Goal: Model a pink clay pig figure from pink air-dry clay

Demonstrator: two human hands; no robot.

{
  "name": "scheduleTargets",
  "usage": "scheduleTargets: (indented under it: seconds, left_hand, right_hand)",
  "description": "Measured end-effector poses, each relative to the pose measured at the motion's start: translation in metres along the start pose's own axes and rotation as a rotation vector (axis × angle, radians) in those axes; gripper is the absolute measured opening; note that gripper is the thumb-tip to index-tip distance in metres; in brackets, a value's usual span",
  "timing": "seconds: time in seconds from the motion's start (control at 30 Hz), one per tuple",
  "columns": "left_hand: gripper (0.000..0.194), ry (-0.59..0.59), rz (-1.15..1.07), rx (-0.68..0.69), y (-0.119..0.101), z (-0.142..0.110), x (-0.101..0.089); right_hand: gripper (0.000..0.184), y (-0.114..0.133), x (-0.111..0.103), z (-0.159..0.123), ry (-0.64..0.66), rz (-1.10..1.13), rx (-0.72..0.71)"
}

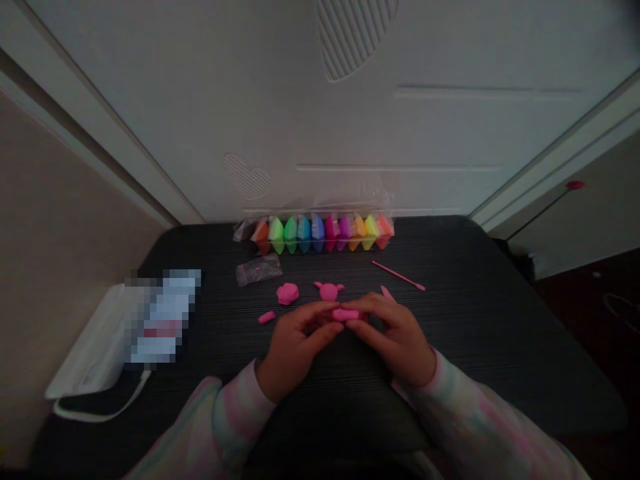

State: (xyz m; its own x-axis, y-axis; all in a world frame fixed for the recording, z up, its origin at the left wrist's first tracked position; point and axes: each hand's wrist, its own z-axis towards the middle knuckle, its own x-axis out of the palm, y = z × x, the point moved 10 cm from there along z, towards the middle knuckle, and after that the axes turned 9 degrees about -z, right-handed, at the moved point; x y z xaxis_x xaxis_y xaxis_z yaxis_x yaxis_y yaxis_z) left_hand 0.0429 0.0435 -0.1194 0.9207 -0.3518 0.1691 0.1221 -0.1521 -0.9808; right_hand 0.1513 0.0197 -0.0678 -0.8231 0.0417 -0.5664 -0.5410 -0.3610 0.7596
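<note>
A pink roll was held on the near side of the pink figure, pinched between the thumbs and fingertips of the left hand and the right hand, both curled nearly closed around it. How hard it was pressed could not be told. As it looked soft, it could be flattened or bent if it was squeezed unevenly. Since the left fingers were so close to the figure, its thin side pieces could be bent or knocked loose by a careless forward push. The pink lump and the small pink piece, both left of the figure, could be brushed aside if the left hand was swung outward. Right of the figure, a pink tool, partly hidden by the right hand, could be nudged unnoticed.
</note>
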Motion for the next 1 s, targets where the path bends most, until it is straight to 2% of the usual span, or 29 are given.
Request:
scheduleTargets:
  seconds: [0.2, 0.53, 0.63, 0.77, 0.87, 1.0]
  left_hand:
    - [0.02, 0.012, 0.166, 0.071, -0.008, 0.001, 0.002]
    - [0.015, -0.005, 0.446, 0.332, -0.032, -0.008, 0.004]
    - [0.012, -0.005, 0.49, 0.418, -0.041, -0.012, 0.007]
    - [0.01, 0.029, 0.561, 0.531, -0.05, -0.019, 0.015]
    - [0.008, 0.042, 0.595, 0.61, -0.055, -0.023, 0.019]
    - [0.008, 0.02, 0.625, 0.626, -0.056, -0.023, 0.018]
  right_hand:
    - [0.022, -0.003, 0.006, 0.0, 0.044, 0.001, 0.018]
    - [0.018, 0.003, 0.001, 0.002, 0.009, 0.01, -0.011]
    - [0.02, 0.009, -0.001, 0.0, -0.007, 0.002, -0.058]
    - [0.028, 0.023, -0.014, -0.005, -0.123, -0.122, -0.178]
    - [0.022, 0.033, -0.015, -0.007, -0.133, -0.226, -0.257]
    - [0.017, 0.036, -0.014, -0.006, -0.124, -0.308, -0.288]
